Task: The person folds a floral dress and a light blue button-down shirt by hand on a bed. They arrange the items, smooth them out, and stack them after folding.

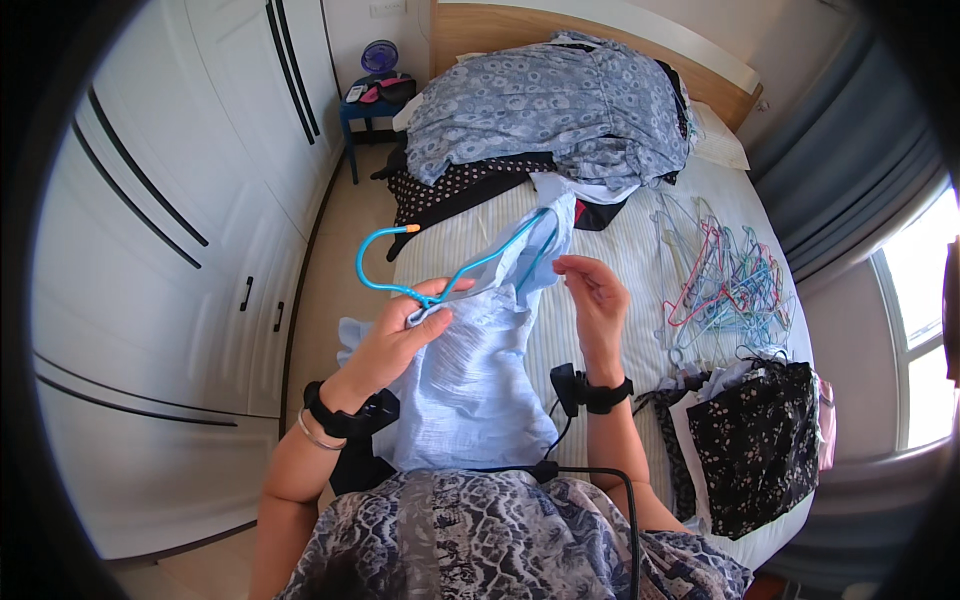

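Observation:
My left hand (401, 326) grips a blue coated clothes hanger (480, 262) near the base of its hook, together with an edge of a light blue garment (472, 382). The hook, tipped in orange, points to the left. One arm of the hanger runs up inside the garment's shoulder, and the cloth hangs down towards my lap. Beside the garment's right edge is my right hand (596, 300), fingers bent and close together. Its fingertips come near the cloth, but I cannot tell whether they touch it.
A striped bed (630, 247) bears a grey-blue floral garment pile (540, 105), tangled hangers (727, 277) and folded black floral clothes (757, 450). White wardrobes (232, 150) line the left. A blue stool (352, 112) holds a small fan (379, 57). A black cable (630, 510) crosses my lap.

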The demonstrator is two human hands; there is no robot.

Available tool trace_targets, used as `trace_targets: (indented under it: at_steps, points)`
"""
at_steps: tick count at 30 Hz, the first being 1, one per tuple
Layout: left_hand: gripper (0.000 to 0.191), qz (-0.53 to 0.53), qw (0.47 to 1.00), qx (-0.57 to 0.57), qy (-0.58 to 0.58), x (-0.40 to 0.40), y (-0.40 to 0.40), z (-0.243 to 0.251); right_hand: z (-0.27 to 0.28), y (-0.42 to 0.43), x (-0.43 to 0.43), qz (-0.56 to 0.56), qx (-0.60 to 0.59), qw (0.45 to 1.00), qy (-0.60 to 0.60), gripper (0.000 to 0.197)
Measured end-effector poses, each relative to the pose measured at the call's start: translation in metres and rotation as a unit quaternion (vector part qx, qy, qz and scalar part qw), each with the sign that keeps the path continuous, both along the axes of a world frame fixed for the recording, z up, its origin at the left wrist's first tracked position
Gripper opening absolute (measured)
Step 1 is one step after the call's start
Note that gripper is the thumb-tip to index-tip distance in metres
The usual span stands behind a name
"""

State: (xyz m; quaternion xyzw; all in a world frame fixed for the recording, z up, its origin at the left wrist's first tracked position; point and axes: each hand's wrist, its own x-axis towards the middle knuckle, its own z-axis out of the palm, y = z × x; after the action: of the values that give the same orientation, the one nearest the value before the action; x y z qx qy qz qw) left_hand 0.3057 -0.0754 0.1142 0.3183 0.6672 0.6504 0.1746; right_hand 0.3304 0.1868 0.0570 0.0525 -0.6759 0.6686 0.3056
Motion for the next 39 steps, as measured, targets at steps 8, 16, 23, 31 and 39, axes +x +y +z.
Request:
trace_targets:
  at_steps: [8,16,23,31,39]
  points:
    - [0.036,0.011,0.992,-0.114,0.058,0.000,-0.009,-0.029,-0.028,0.009,-0.037,-0.048,0.247,0.964,-0.083,0.067]
    - [0.042,0.024,0.975,-0.176,0.131,0.010,-0.013,-0.044,-0.031,0.033,-0.063,-0.148,0.320,0.936,0.011,0.066]
    - [0.035,0.111,0.985,-0.117,0.062,0.010,-0.017,-0.031,-0.072,0.049,-0.049,-0.274,0.407,0.868,-0.077,0.030]
    - [0.033,0.067,0.997,-0.037,0.014,0.009,-0.021,-0.029,-0.035,0.030,-0.018,-0.160,0.166,0.970,-0.079,0.019]
    - [0.032,0.095,0.995,-0.023,0.020,0.016,-0.017,-0.039,-0.028,0.005,-0.031,-0.144,0.120,0.978,-0.094,0.009]
